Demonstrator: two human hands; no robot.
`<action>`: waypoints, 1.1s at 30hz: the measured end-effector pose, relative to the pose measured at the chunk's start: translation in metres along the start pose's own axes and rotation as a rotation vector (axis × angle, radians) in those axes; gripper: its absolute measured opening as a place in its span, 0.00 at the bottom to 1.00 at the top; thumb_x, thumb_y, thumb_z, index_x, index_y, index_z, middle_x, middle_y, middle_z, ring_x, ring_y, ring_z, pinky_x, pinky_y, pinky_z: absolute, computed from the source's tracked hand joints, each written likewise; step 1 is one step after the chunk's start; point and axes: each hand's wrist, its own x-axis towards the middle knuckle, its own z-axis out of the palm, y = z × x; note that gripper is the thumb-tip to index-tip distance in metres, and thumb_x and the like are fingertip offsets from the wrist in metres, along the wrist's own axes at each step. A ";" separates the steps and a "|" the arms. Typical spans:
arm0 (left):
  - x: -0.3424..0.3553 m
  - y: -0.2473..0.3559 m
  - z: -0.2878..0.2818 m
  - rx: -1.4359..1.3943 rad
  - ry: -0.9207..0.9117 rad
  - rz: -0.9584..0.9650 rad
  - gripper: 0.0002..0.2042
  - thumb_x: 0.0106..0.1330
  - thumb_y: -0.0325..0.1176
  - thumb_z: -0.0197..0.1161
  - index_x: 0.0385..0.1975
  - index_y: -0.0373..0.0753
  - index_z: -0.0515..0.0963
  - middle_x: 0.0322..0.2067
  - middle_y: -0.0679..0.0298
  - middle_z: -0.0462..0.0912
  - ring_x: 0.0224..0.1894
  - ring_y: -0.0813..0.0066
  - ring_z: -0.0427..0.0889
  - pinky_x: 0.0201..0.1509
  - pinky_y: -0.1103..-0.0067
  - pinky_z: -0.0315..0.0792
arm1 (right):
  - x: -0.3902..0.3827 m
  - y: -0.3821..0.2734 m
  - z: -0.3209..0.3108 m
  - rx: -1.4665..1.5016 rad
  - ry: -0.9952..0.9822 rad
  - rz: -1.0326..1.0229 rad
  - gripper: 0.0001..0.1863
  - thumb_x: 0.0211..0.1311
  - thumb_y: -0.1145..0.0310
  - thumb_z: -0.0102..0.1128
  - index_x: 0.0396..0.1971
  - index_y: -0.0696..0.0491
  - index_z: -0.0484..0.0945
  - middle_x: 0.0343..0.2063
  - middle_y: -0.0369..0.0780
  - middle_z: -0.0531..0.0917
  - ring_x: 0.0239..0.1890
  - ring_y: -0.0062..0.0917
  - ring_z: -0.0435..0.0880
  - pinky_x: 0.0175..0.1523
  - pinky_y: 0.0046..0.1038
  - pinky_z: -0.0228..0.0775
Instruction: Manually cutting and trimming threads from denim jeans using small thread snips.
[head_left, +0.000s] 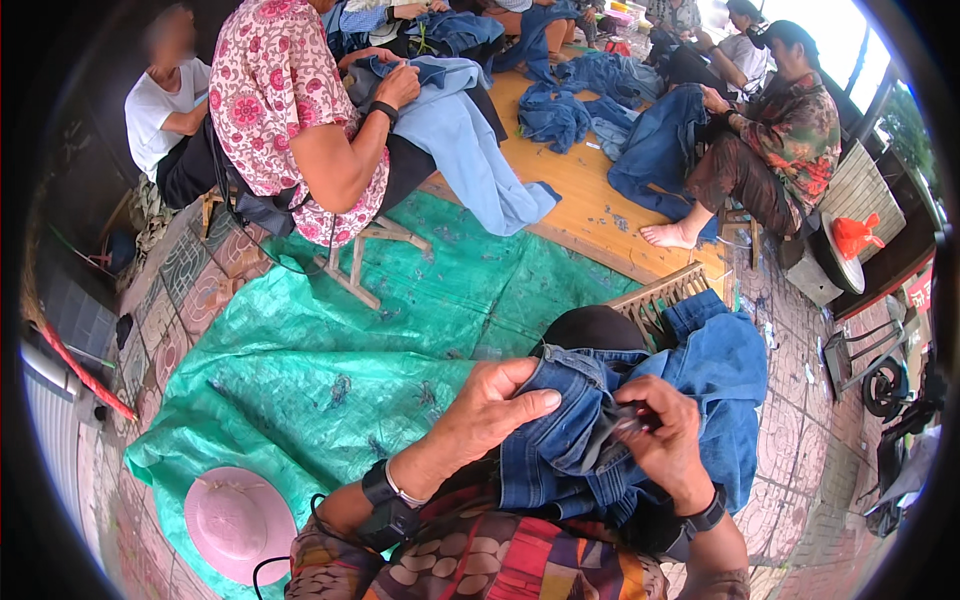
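A pair of blue jeans point(715, 385) lies bunched across my lap, its waistband turned up toward me. My left hand point(490, 410) pinches the waistband's left edge between thumb and fingers. Curled over the opened part of the jeans, my right hand point(665, 435) grips a small dark tool point(640, 415); its tip is blurred and partly covered by my fingers, so its exact kind does not show. Grey lining shows in the fold beside that tool. Both wrists wear dark bands.
A green tarp point(330, 350) covers the ground, with a pink hat point(240, 525) on it at lower left. Ahead, a seated person in a floral shirt point(290, 110) handles light-blue denim. More people and denim piles point(555, 115) occupy an orange board point(560, 190). A slatted wooden seat point(675, 290) stands beyond my lap.
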 end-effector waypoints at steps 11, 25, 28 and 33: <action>-0.002 -0.034 -0.002 0.779 0.147 0.582 0.05 0.59 0.21 0.57 0.33 0.29 0.73 0.27 0.55 0.76 0.27 0.60 0.76 0.30 0.75 0.70 | 0.013 -0.024 -0.031 0.087 -0.118 0.052 0.18 0.48 0.69 0.70 0.37 0.58 0.73 0.34 0.41 0.77 0.29 0.26 0.75 0.33 0.24 0.66; 0.002 -0.032 0.016 0.704 0.088 0.804 0.10 0.60 0.26 0.62 0.38 0.32 0.71 0.21 0.56 0.73 0.19 0.59 0.73 0.21 0.73 0.67 | 0.038 -0.037 -0.030 0.036 -0.217 -0.038 0.15 0.48 0.69 0.69 0.34 0.58 0.76 0.28 0.41 0.77 0.29 0.30 0.77 0.33 0.27 0.69; 0.004 -0.030 0.016 0.677 0.101 0.854 0.08 0.61 0.26 0.61 0.36 0.32 0.71 0.21 0.56 0.72 0.18 0.59 0.72 0.20 0.72 0.66 | 0.037 -0.035 -0.028 0.028 -0.171 -0.112 0.14 0.47 0.69 0.69 0.33 0.58 0.77 0.27 0.42 0.77 0.29 0.32 0.78 0.33 0.28 0.70; 0.001 -0.024 0.015 0.828 0.022 0.695 0.07 0.60 0.26 0.62 0.35 0.31 0.73 0.24 0.55 0.75 0.22 0.59 0.77 0.23 0.73 0.70 | 0.037 -0.033 -0.024 -0.132 -0.111 -0.282 0.14 0.45 0.70 0.70 0.32 0.58 0.78 0.28 0.43 0.78 0.29 0.37 0.78 0.33 0.31 0.71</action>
